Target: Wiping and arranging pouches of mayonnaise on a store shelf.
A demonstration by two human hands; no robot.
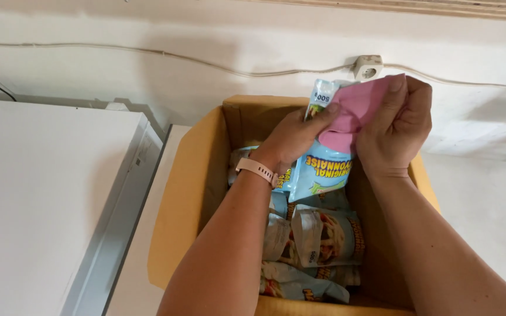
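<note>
white chest lid (36, 193) far left, shut | cardboard box (183, 193) open, packed with more pale blue pouches (323, 237) lying loose | your left hand (291, 137) grips the light blue sauce pouch (323, 169) held up over the box | your right hand (396, 126) is closed on a pink cloth (355, 114), pressed on the pouch top

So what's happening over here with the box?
A person holds a light-blue sauce pouch in the left hand above an open cardboard box. The right hand presses a pink cloth against the pouch's top. More pouches lie in the box.
</note>
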